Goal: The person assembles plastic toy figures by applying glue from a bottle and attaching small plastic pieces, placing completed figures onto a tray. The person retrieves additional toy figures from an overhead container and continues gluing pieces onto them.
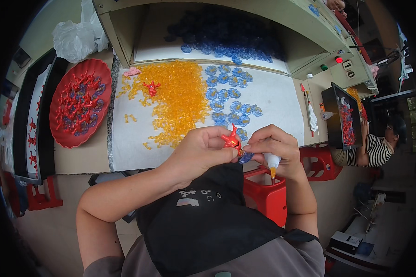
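Observation:
Between the closed fingers of my left hand (203, 150) is a small red toy figure (231, 140) with its limbs spread. A clear blue flower-shaped piece (246, 158) is just below the figure, at the fingertips of my right hand (279, 147). That hand also grips a white squeeze bottle (273, 160), its orange tip pointing down. Beyond my hands, many blue flower-shaped pieces (223, 95) lie on white paper (277, 99). To their left spreads a heap of small clear amber pieces (180, 92), with another red figure (151, 88) on it.
A red scalloped tray (59, 131) of red figures and blue pieces stands at left, beside a black tray (42, 161). Behind the paper, a shelf unit (305, 69) shelters a dark blue heap. At right are another black tray (333, 102), red stools (268, 198) and a person in stripes (373, 150).

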### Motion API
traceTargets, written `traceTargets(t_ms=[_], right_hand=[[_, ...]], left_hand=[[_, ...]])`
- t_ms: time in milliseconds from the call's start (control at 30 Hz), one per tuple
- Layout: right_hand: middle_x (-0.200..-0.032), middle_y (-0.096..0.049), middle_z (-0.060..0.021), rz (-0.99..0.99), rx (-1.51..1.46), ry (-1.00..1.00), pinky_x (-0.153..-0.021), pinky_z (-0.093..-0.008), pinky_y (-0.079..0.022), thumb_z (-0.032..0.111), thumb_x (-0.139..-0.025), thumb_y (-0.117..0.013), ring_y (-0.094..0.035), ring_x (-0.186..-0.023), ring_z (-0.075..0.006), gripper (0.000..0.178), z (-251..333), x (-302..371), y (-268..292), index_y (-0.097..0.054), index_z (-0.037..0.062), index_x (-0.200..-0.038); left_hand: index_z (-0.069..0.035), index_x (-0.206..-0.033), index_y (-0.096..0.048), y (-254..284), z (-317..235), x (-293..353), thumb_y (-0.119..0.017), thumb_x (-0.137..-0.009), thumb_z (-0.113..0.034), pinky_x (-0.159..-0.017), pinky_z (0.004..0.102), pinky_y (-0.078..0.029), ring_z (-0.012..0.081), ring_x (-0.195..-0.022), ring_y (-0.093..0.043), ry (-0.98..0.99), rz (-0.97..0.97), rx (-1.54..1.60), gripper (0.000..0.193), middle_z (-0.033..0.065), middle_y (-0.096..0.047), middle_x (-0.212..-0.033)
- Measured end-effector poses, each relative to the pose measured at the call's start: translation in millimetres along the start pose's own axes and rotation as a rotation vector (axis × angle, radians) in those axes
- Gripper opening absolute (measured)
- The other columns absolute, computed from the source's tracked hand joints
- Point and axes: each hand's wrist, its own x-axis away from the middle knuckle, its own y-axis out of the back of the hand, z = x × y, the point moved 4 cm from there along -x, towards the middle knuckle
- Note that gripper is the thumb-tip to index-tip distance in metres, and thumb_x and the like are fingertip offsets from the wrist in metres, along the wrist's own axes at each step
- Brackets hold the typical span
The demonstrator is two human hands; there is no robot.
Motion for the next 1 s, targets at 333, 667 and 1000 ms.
traceTargets(t_ms=[333,667,1000], right_hand=[[-0.076,-0.055,-0.0073,-0.026,-0.006,0.012,-0.057,-0.0256,-0.045,0.002,-0.059,-0.068,-0.056,-0.067,-0.0166,0.022,-3,-2,1,-0.063,0.0038,-0.081],[-0.075,-0.054,-0.0069,-0.064,0.026,0.027,-0.055,-0.0255,-0.045,0.002,-0.059,-0.068,-0.056,-0.066,-0.0165,0.020,-2,-5,-1,-0.062,0.0040,-0.079],[-0.077,-0.053,-0.0065,-0.031,0.092,0.055,-0.054,-0.0249,-0.045,0.002,-0.059,-0.067,-0.056,-0.065,-0.0146,0.022,6,-11,-6,-0.063,0.0054,-0.081]], left_hand=[[0.004,-0.093,-0.052,-2,-2,0,-0.056,-0.073,-0.004,-0.068,0.0209,-0.044,0.0107,-0.073,-0.056,-0.029,-0.055,0.023,0.022,0.0089,-0.059,-0.080],[0.000,-0.098,-0.050,2,-5,-1,-0.057,-0.077,-0.008,-0.072,0.0226,-0.044,0.0103,-0.075,-0.056,0.001,-0.022,0.009,0.023,0.0065,-0.058,-0.084],[0.000,-0.101,-0.050,7,-7,2,-0.056,-0.077,-0.004,-0.074,0.0219,-0.045,0.0100,-0.076,-0.056,-0.060,0.008,0.013,0.026,0.0070,-0.059,-0.086]])
